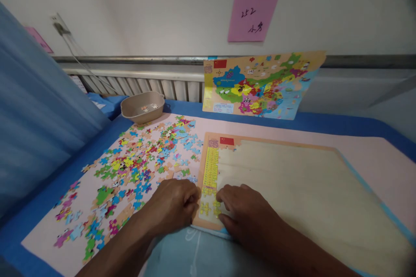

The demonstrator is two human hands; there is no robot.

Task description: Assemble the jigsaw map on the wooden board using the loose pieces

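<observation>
The puzzle board (292, 190) lies in front of me, its pale inside mostly bare. A strip of joined yellow puzzle pieces (210, 166) fills its upper left side, below a corner with a red flag. Lower down, several loose yellow pieces (205, 208) lie on the board. My left hand (178, 201) rests curled at the board's left edge; what its fingers hold, if anything, is hidden. Over the board's lower left, my right hand (248, 207) has thumb and index finger apart, their tips at a yellow piece (216, 208).
Many mixed puzzle pieces (126, 164) spread over the pink sheet on the left. Behind them stands a beige basin (143, 108) with a few pieces inside. A printed map picture (260, 88) leans against the wall rail. A blue curtain (39, 104) hangs at the left.
</observation>
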